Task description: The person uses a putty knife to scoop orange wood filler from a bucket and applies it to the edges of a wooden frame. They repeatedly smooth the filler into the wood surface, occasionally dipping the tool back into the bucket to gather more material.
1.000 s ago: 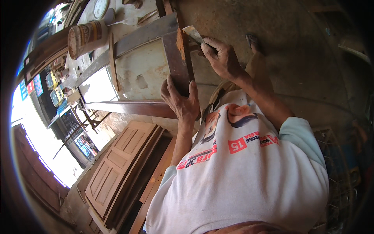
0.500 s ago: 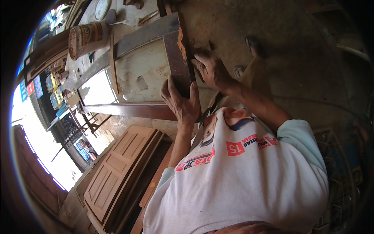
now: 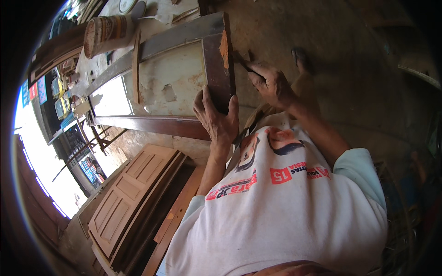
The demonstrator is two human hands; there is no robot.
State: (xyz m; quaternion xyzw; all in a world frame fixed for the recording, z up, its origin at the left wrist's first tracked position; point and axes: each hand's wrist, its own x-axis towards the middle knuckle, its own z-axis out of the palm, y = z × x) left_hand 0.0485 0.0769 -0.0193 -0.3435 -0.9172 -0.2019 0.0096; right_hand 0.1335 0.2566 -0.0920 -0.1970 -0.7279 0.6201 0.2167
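Observation:
A dark brown wooden frame [image 3: 212, 60] lies on its support, a pale dusty panel area showing inside it. On its right-hand end is a rough orange-brown patch [image 3: 224, 49]. My left hand [image 3: 215, 115] clasps the near corner of that end, fingers over the top face and thumb at the outer edge. Just right of the end, my right hand [image 3: 275, 87] is closed around a slim dark tool [image 3: 240, 60], whose tip points at the edge beside the patch. My fingers partly hide the tool, so its exact kind does not show.
A stained tub [image 3: 106, 34] lies beyond the frame, near a loose wooden strip [image 3: 136, 69]. Panelled wooden doors [image 3: 131, 198] lean stacked at lower left. Someone's foot [image 3: 299, 57] is on the floor at upper right.
My right hand has drawn back to the right, away from the frame's edge, with the slim dark tool. My left hand keeps its hold on the corner. The view has shifted slightly.

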